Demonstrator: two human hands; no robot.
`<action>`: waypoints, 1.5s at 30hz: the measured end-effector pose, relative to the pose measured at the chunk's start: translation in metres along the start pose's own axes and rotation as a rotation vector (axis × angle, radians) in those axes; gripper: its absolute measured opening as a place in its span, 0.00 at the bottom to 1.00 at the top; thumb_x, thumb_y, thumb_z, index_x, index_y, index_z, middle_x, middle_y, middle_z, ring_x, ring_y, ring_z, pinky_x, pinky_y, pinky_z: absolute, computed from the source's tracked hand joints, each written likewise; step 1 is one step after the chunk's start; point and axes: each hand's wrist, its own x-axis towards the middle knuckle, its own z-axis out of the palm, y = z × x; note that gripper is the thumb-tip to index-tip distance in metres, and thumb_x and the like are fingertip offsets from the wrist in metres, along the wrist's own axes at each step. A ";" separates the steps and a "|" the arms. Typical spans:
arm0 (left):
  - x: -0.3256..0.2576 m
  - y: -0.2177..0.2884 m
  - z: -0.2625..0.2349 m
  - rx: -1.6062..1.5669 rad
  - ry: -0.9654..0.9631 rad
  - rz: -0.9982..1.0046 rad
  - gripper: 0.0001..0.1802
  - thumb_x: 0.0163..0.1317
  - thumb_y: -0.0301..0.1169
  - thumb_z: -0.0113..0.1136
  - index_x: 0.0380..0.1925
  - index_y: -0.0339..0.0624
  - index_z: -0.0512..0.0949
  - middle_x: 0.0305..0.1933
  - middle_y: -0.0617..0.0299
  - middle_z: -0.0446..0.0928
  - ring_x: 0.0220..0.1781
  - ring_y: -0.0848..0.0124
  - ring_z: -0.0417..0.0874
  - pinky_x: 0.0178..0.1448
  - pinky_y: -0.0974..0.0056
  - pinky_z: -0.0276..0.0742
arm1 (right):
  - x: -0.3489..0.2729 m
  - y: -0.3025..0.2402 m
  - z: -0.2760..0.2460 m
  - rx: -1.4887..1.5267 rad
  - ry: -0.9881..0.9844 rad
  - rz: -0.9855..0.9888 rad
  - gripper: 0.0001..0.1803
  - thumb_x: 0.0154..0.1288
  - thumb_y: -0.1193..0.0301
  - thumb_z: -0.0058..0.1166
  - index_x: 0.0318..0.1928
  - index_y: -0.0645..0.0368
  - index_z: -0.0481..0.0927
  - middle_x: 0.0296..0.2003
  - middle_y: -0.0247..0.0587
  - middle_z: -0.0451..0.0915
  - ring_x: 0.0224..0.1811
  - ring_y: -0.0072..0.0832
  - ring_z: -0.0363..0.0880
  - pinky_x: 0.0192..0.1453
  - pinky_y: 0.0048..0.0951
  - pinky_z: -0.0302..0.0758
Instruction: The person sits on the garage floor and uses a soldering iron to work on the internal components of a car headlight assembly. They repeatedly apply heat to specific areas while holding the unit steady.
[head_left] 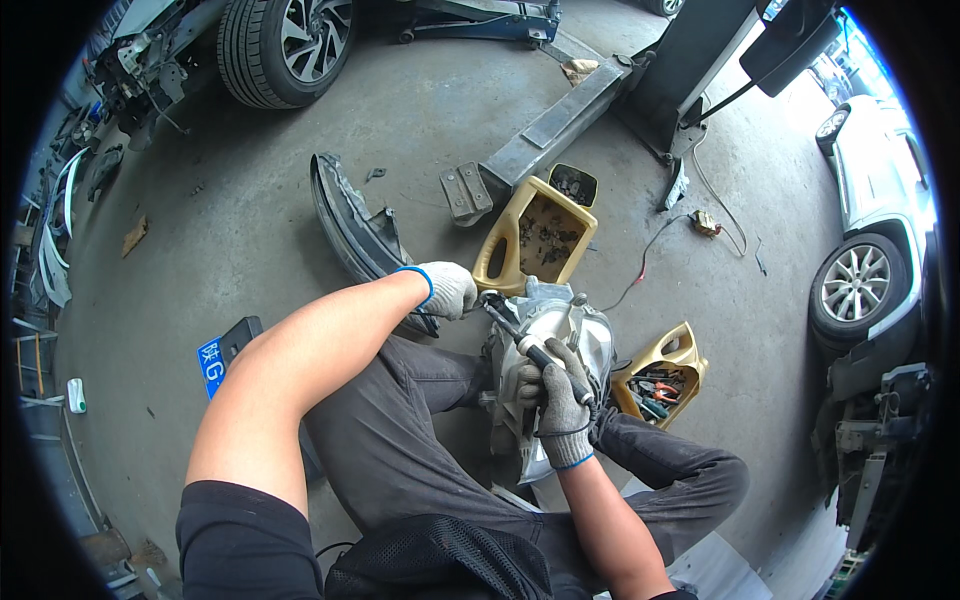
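Between my legs stands a car headlight with a clear, greyish housing. My right hand, in a grey knit glove, is wrapped round the dark handle of what looks like a soldering iron. The tool has a pale collar, and its dark shaft slants up and left across the headlight's upper left part. My left hand, gloved in the same way with a blue cuff, is closed beside the tool's tip. Whatever its fingers hold is too small to make out.
Beyond the headlight sits a cut-open yellow jug of small dark parts. Another yellow jug with pliers and screwdrivers stands right. A black curved trim piece lies left, near a blue licence plate. A lift arm reaches in behind.
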 end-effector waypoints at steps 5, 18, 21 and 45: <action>0.000 -0.001 0.001 0.007 0.005 -0.002 0.14 0.46 0.31 0.65 0.36 0.45 0.86 0.34 0.53 0.85 0.37 0.57 0.85 0.44 0.57 0.79 | -0.002 -0.004 0.006 -0.014 0.008 -0.015 0.27 0.72 0.66 0.50 0.68 0.57 0.61 0.37 0.41 0.75 0.26 0.19 0.69 0.28 0.18 0.70; 0.000 0.000 0.000 0.004 -0.002 -0.004 0.15 0.45 0.31 0.65 0.37 0.45 0.86 0.34 0.54 0.85 0.37 0.57 0.85 0.43 0.57 0.79 | 0.000 -0.003 0.004 0.004 -0.017 0.002 0.28 0.72 0.67 0.48 0.69 0.58 0.60 0.36 0.42 0.76 0.27 0.20 0.72 0.29 0.19 0.72; 0.001 0.000 0.000 0.015 -0.005 -0.010 0.15 0.45 0.31 0.65 0.37 0.44 0.86 0.34 0.54 0.85 0.37 0.57 0.85 0.43 0.57 0.79 | -0.001 -0.005 0.005 -0.017 -0.023 0.000 0.27 0.72 0.67 0.48 0.68 0.59 0.61 0.36 0.42 0.76 0.27 0.19 0.72 0.29 0.19 0.73; -0.005 0.008 -0.004 0.028 0.001 -0.028 0.14 0.47 0.30 0.65 0.37 0.45 0.87 0.34 0.54 0.85 0.38 0.58 0.85 0.43 0.57 0.78 | 0.001 -0.002 0.001 -0.042 -0.006 -0.029 0.27 0.72 0.66 0.50 0.68 0.60 0.62 0.37 0.43 0.78 0.27 0.20 0.73 0.29 0.20 0.73</action>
